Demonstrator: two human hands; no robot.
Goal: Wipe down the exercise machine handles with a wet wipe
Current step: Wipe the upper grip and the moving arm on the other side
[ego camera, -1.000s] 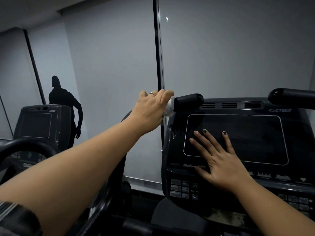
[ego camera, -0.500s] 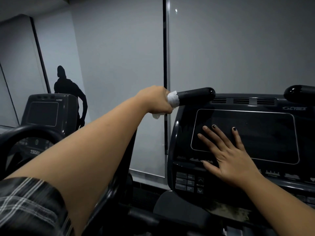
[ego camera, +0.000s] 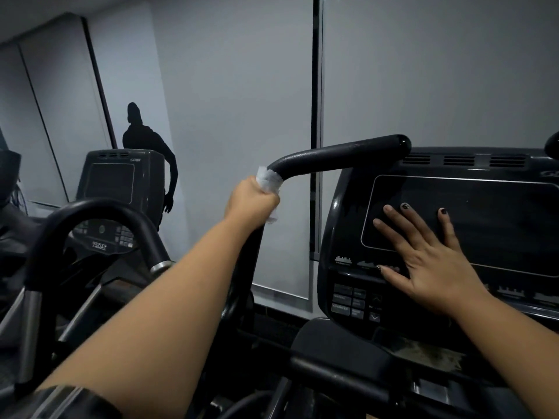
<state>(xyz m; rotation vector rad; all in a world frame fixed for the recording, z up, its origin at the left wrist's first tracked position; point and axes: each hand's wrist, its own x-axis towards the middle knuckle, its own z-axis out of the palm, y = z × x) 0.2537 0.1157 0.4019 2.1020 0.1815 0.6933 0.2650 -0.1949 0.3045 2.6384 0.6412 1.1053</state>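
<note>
Left hand [ego camera: 252, 204] grips a white wet wipe [ego camera: 267, 180] around the curved black handle [ego camera: 338, 154]; right hand [ego camera: 423, 258] lies flat on the dark console screen [ego camera: 490, 219], right of it.

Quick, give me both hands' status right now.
Left hand: closed, gripping the wet wipe around the black handle at its bend.
Right hand: open, fingers spread flat on the console screen, holding nothing.
</note>
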